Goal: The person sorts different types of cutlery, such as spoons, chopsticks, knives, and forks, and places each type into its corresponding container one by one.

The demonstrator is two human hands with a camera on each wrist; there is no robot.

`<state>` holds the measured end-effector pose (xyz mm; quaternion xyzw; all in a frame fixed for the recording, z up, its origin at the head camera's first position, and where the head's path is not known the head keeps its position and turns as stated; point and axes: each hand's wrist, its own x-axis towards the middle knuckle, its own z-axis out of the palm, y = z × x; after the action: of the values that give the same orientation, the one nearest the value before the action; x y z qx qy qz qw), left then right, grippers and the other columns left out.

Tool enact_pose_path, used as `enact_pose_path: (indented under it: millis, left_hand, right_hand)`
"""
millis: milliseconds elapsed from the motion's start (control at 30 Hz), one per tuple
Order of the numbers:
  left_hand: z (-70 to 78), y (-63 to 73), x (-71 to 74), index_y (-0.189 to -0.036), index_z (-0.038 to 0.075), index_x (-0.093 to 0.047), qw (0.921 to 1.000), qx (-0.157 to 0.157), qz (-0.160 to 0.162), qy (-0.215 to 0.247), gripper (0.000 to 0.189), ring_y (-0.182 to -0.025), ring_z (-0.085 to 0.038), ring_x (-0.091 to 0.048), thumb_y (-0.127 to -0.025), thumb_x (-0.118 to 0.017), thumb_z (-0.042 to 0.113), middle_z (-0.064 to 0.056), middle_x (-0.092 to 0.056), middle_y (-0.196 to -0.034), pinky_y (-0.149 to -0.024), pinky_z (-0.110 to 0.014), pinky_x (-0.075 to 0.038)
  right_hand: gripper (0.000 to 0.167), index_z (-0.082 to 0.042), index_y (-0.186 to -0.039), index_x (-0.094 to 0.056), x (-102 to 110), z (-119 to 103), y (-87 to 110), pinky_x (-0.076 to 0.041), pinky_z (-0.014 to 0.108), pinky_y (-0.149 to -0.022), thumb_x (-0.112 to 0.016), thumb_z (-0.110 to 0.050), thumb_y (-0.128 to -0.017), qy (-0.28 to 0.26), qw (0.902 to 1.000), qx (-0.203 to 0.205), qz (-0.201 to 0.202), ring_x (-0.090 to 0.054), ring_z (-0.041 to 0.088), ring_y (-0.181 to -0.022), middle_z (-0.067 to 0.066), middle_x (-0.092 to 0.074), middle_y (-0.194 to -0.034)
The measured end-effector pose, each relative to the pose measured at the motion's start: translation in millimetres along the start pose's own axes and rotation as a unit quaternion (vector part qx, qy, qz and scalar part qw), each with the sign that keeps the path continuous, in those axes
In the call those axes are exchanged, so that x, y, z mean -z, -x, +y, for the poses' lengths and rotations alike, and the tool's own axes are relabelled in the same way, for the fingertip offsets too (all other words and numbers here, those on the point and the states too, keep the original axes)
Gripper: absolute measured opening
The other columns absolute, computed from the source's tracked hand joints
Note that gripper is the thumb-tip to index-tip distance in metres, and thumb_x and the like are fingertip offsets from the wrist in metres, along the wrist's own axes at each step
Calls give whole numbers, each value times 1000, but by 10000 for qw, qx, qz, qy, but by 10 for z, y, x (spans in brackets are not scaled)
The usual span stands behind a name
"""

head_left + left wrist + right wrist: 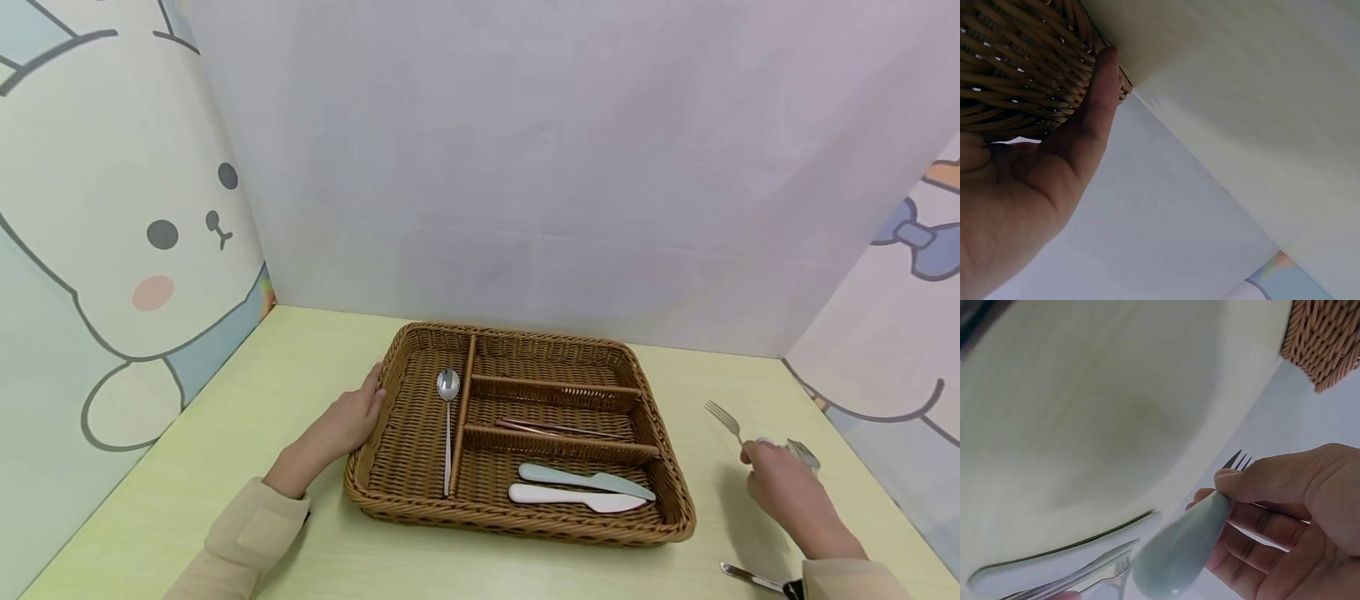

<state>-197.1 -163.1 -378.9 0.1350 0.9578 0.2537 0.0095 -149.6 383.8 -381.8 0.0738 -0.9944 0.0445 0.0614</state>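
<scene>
My right hand (791,496) pinches a fork (723,418) between thumb and fingers, to the right of the tray. In the right wrist view its metal tines show beyond the thumb, and a thick pale green handle (1179,550) slopes toward the camera. Against the left side of a brown woven cutlery tray (517,521) rests my left hand (348,421), with one finger (1100,94) lying straight along the wicker wall. Inside the tray lie a metal spoon (448,386), chopsticks (562,428), a pale green knife (585,479) and a white knife (573,497).
Another fork (802,453) lies just beyond my right hand. Near the right sleeve is a metal utensil handle (750,577). A white handle (1060,559) lies on the table in the right wrist view. Printed walls (525,167) enclose the pale table (315,333).
</scene>
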Motion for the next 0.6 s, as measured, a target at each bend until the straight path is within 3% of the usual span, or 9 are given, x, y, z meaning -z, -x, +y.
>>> enact_pose_path:
  millis: [467, 600]
  left_hand:
    - [1, 2, -1, -140, -14, -12, 10000, 8, 9, 1, 53, -94, -42, -61, -101, -30, 16, -39, -51, -116, -77, -48, -50]
    - [-2, -1, -5, -140, -14, -12, 10000, 4, 17, -29, 53, -95, -42, -61, -101, -30, 16, -39, -50, -117, -78, -48, -50]
  right_hand:
    - [24, 5, -91, -63, 250, -443, -183, -42, 35, -45, -50, 13, -73, 123, 9987, 190, 453, -59, 39, -74, 19, -64, -87]
    - [25, 2, -91, -63, 297, -584, -247, -41, 36, -43, -50, 13, -73, 202, 9968, 307, 714, -58, 37, -73, 17, -64, -86]
